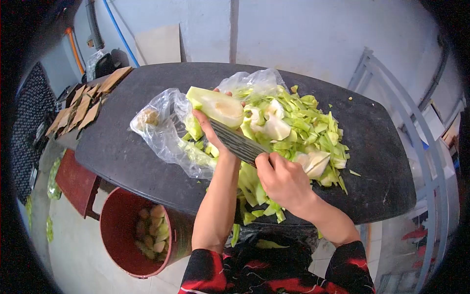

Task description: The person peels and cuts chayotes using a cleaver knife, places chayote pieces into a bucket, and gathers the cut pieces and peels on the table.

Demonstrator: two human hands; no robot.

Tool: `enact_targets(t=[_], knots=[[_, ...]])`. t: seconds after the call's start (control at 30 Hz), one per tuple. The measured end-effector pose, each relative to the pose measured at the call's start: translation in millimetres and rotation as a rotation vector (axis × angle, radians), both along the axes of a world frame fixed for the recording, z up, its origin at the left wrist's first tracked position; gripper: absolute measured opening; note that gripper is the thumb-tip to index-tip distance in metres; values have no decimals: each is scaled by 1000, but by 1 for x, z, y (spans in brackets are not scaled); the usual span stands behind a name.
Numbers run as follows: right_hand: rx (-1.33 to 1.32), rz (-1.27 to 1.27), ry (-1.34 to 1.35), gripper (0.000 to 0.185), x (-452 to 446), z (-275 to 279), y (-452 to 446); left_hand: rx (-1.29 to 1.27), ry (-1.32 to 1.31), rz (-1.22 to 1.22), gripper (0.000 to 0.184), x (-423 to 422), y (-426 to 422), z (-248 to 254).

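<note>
My left hand (219, 143) is closed around a large peeled pale-green piece of fruit (218, 109), perhaps green papaya, with a flat, whitish face turned up. Its thumb lies along the near side; most fingers are hidden behind. My right hand (285, 182) grips a knife (239, 142) whose broad, dark-streaked blade points up and left, close to the left thumb and the fruit's lower edge. Whether the blade touches the fruit I cannot tell. Beneath and to the right spreads a heap of green peelings (313, 125) with several whitish chunks (313, 162) among them.
A crumpled clear plastic bag (169, 142) lies on the dark table (382, 161), left of the heap. Below the table's left edge stands a red bucket (110, 235) with cut pieces inside. Flattened cardboard (81, 110) sits far left; a grey metal frame (416, 117) stands right.
</note>
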State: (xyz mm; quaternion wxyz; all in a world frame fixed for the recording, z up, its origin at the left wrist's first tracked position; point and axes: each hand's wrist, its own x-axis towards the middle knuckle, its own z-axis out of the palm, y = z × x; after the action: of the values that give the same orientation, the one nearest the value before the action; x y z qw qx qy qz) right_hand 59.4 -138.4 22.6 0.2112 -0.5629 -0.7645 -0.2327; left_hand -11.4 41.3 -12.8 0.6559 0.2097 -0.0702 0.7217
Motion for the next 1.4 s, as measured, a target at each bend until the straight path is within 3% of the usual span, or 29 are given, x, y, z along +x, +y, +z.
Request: enact_targets(t=[0.2,0.4,0.5,0.6,0.77,0.9,0.97,1.1,1.2,1.3,1.4], knots=[[0,-74,-2,12,-5,-2,1,-64,48,55,65,4,-3,-1],[-10,-73,55,12,-2,3,10,-63,68,-67,66,8,-11,-4],[-7,-55,37,14,0,3,17,60,173,-105,64,9,-15,-4],[-13,-70,62,14,-4,3,22,-15,71,-33,54,15,-23,2],[-65,-105,139,11,-11,7,25,19,203,119,50,15,-15,-4],[-64,-121,155,13,-16,8,27,11,190,99,49,14,-14,-2],[-47,-128,148,14,-17,8,29,63,72,-51,49,14,-8,-7],[-61,-130,172,14,-16,8,34,55,193,54,49,17,-10,-10],[-93,-115,244,14,-13,10,36,83,274,123,54,13,-18,0],[-108,-80,321,13,-3,17,37,224,269,-18,77,9,-24,11],[-111,-33,364,15,8,18,39,300,377,14,84,9,-25,15]])
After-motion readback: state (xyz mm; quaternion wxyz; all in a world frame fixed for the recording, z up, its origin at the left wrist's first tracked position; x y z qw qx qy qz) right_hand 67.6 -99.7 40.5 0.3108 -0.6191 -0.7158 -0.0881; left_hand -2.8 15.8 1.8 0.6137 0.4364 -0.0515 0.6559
